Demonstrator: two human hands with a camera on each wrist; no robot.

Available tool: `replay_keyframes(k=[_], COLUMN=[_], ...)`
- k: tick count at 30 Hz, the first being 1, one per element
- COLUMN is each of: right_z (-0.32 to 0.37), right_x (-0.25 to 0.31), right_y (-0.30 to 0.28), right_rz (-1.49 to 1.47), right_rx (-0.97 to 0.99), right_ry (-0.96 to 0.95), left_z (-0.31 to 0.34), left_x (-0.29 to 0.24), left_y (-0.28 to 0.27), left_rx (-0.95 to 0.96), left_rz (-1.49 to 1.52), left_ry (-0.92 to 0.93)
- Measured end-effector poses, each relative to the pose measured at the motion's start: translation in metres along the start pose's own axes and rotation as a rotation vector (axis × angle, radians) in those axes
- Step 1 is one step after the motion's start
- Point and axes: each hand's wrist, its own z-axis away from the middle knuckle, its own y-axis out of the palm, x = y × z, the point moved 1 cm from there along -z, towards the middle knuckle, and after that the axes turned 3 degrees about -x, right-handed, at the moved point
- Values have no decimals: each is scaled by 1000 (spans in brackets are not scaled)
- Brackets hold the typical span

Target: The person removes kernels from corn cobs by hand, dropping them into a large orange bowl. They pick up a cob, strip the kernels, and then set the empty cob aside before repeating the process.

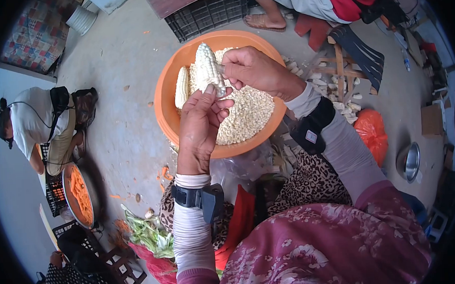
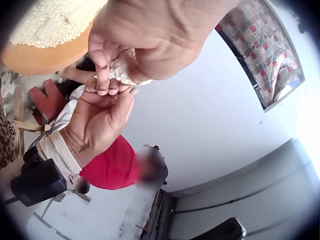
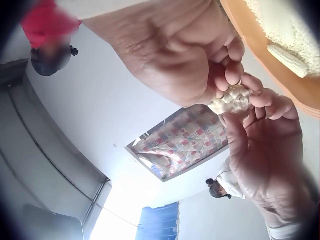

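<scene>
An ear of white corn (image 1: 206,63) stands tilted over the orange basin (image 1: 165,117). My left hand (image 1: 198,125) holds its lower end between thumb and fingers. Against its right side, my right hand (image 1: 257,71) has its fingers curled. A small greyish piece (image 1: 221,69) shows between the right thumb and the ear; I cannot tell what it is. In the right wrist view both hands' fingertips meet around the knobbly end of the ear (image 3: 232,101). Loose kernels (image 1: 246,115) fill much of the basin, and another ear (image 1: 182,88) leans at its left inside wall.
Bare cobs (image 1: 332,87) lie scattered right of the basin near a low wooden frame (image 1: 340,66). A black crate (image 1: 205,15) stands behind it. Left are a seated person (image 1: 43,115) and a bowl of orange pieces (image 1: 80,193). An orange bag (image 1: 372,134) and metal bowl (image 1: 411,161) sit right.
</scene>
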Motion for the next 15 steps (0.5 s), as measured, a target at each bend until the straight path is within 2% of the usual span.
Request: replay_keyframes(k=[2,4,5,7,8,10,11,13,15], right_z=[-1,1,0,-5,-8,-10,-9,-2,5], right_x=[2,11,6,-5,-13,-15,-18,-14,6], right_y=[-11,-30,-40,-59,-60,-58,-56,-32,-19], right_rz=[-14,76,76,614,615,783,785,-172,-136], right_rx=[-40,-261,-262,-738,-739,-934,-937,-425,-360], right_ry=[3,-6,-5,-297,-300,-444,-446,-58,8], left_z=[1,2,2,3,4,4,3,3,3], left_x=[1,1,0,1,1,2,2,4,5], left_y=[-1,2,2,1,1,0,0,0,1], left_rx=[47,31,15,-1,-17,-32,-48,-45,-44], left_rz=[-40,-18,4,-25,-54,-93,-132,-176,-220], left_ry=[34,28,22,32,44,56,66,76,83])
